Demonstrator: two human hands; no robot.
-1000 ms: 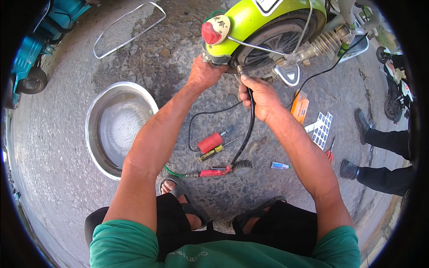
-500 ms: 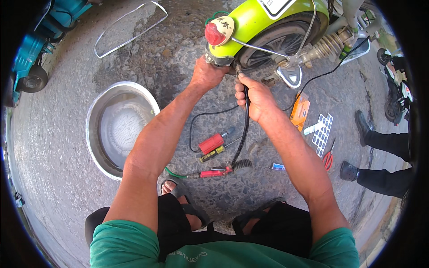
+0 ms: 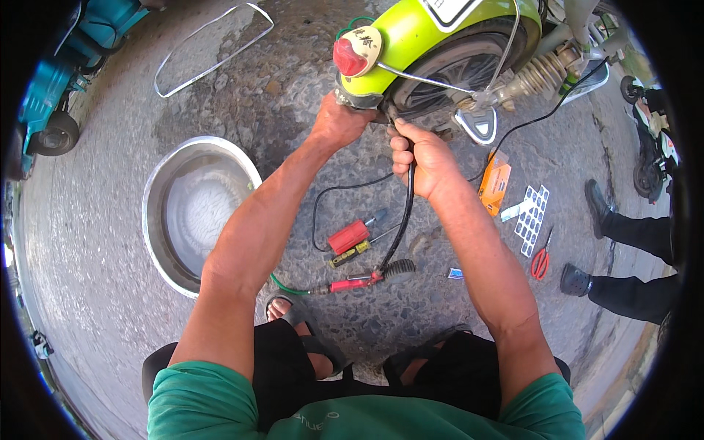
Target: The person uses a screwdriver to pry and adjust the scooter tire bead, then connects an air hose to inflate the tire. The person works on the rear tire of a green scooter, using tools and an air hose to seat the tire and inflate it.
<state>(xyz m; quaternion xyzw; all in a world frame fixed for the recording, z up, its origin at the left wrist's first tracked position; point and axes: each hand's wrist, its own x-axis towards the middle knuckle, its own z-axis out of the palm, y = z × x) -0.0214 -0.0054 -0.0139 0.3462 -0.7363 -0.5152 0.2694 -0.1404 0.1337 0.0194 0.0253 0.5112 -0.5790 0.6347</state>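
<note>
My right hand (image 3: 429, 160) is closed around the upper end of a black air hose (image 3: 405, 227), thumb pointing up along it at the tyre. The hose runs down to a red tyre inflator (image 3: 348, 284) with a round dark-rimmed gauge (image 3: 400, 270), lying on the ground. Beside the right hand, my left hand (image 3: 341, 121) is curled at the lower end of a lime-green fender (image 3: 407, 33), against the wheel (image 3: 466, 70); its fingertips and what they grip are hidden. A red and cream tail light (image 3: 358, 53) sits above that hand.
Left of my arms stands a metal basin (image 3: 152, 198) of water. Between my forearms lie a red-handled tool (image 3: 348, 236) and a yellow-handled screwdriver (image 3: 350, 254). To the right are an orange box (image 3: 495, 187), a patch sheet (image 3: 532, 220), red-handled pliers (image 3: 540, 264) and another person's legs (image 3: 631, 231).
My right hand has shifted slightly right and down, and the hose has moved a little with it. My left hand stays almost in place at the fender's end.
</note>
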